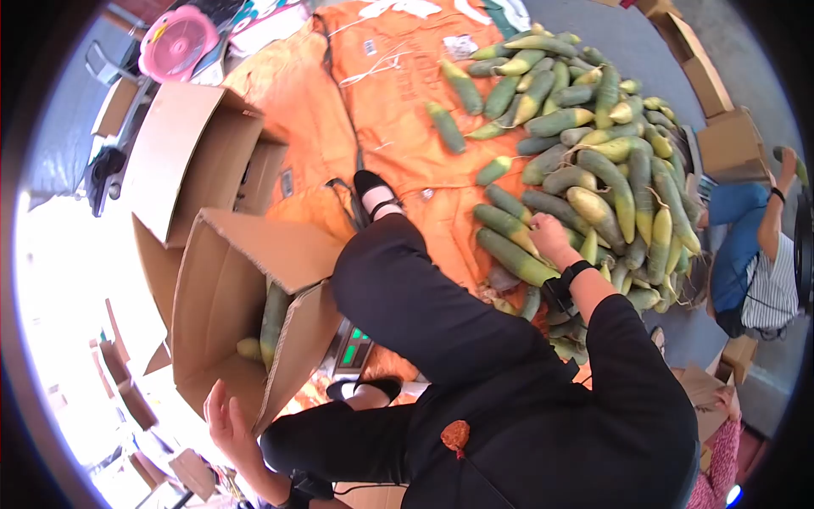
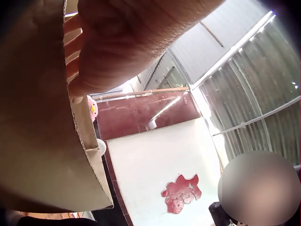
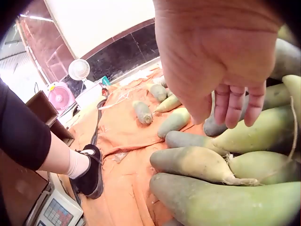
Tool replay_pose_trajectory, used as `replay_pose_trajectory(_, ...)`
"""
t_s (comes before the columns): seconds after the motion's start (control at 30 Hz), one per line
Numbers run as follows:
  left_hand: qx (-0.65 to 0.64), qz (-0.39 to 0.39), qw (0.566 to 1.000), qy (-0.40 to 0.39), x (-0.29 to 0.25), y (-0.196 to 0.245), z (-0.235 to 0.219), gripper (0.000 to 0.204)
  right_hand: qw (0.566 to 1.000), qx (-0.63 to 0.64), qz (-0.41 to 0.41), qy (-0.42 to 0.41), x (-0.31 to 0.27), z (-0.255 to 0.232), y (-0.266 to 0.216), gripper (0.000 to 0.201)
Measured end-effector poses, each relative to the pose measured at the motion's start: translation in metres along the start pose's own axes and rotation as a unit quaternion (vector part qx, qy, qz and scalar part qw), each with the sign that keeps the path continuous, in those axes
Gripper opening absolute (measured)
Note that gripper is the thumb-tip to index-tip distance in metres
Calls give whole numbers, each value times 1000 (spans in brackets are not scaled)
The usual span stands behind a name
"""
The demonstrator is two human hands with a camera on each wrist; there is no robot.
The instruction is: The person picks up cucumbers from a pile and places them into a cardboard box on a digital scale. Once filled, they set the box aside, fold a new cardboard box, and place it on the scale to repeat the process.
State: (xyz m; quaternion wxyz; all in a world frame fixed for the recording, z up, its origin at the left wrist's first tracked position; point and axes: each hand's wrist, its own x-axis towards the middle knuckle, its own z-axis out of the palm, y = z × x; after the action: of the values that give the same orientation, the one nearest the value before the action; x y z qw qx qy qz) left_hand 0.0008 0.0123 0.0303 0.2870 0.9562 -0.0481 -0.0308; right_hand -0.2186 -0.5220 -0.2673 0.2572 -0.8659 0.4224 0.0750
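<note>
Green and yellowish radishes lie in a large pile on an orange sheet. My right hand is over the near left part of the pile; in the right wrist view the hand has relaxed fingers above several radishes and grips nothing. My left hand is at the near edge of an upright cardboard box, fingers loosely extended. In the left wrist view that hand lies beside the box wall. Inside the box are a long green radish and a yellowish one.
A scale with a lit green display stands beside the box, between my feet. Another open box stands beyond. A pink fan is at the far left. Other people sit at the right, one holding a radish.
</note>
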Motion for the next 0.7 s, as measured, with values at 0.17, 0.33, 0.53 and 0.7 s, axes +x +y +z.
replay_pose_trajectory(0.17,4,6,1000,17,-11,-2,1,31,991,-129,-6,-22,13,3,-15,30)
replay_pose_trajectory(0.33,20,3,999,42,-15,13,7,26,974,-203,15,-101,28,13,-29,45)
replay_pose_trajectory(0.53,38,17,998,53,-16,27,11,23,948,-246,93,-177,29,32,-36,70)
replay_pose_trajectory(0.7,45,7,997,57,-15,30,14,21,957,-228,91,-155,28,22,-44,67)
